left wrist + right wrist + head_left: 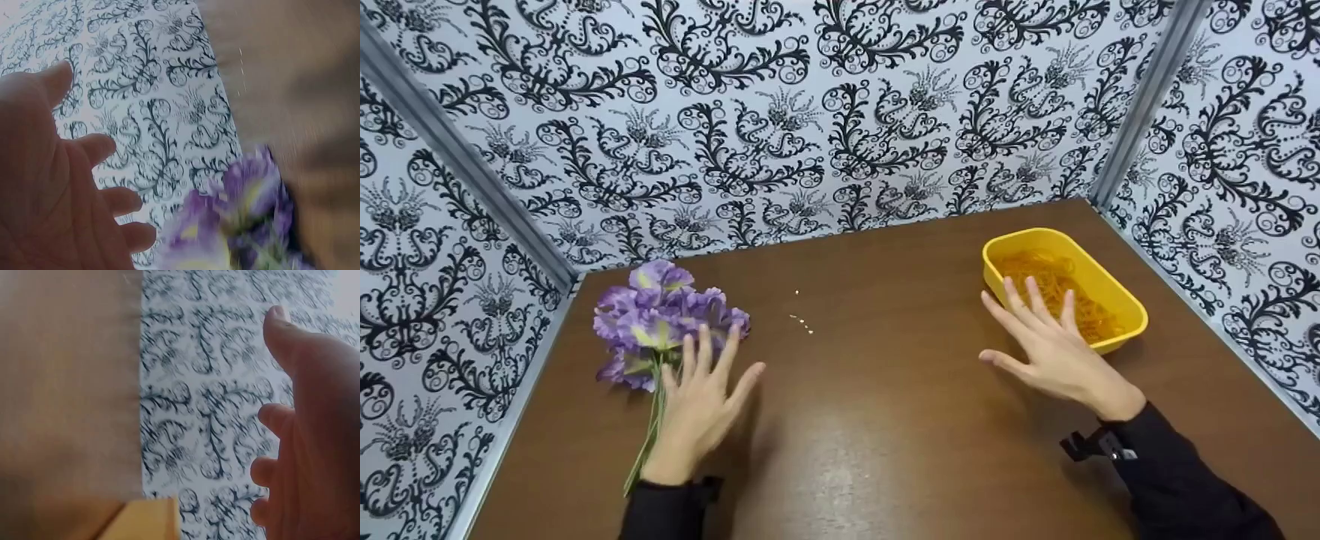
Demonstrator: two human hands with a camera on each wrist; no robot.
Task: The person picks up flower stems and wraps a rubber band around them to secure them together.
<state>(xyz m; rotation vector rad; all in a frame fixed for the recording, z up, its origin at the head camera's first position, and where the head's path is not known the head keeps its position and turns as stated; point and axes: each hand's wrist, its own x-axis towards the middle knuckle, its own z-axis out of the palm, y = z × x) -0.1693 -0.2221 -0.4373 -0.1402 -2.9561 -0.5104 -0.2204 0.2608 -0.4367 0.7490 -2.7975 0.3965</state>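
In the head view my left hand point(701, 409) hovers with spread fingers over the stems of a bunch of purple artificial flowers point(660, 311). Its fingertips overlap the lower petals there; the left wrist view shows the palm empty and the flowers point(247, 197) beyond the fingers. My right hand point(1054, 356), also spread and holding nothing, is by the near left side of a yellow plastic tub point(1110, 296). Inside the tub lies a tangle of thin, yellowish bands or loops point(1087, 307), partly covered by the fingers. Only a corner of the tub point(143, 520) enters the right wrist view.
A brown wooden tabletop point(885, 375) lies under everything. Several tiny pale flecks point(802, 324) are scattered on it near the flowers. Patterned black-and-white panels point(810, 135) enclose the back and both sides, joined by grey metal posts point(1144, 105) at the corners.
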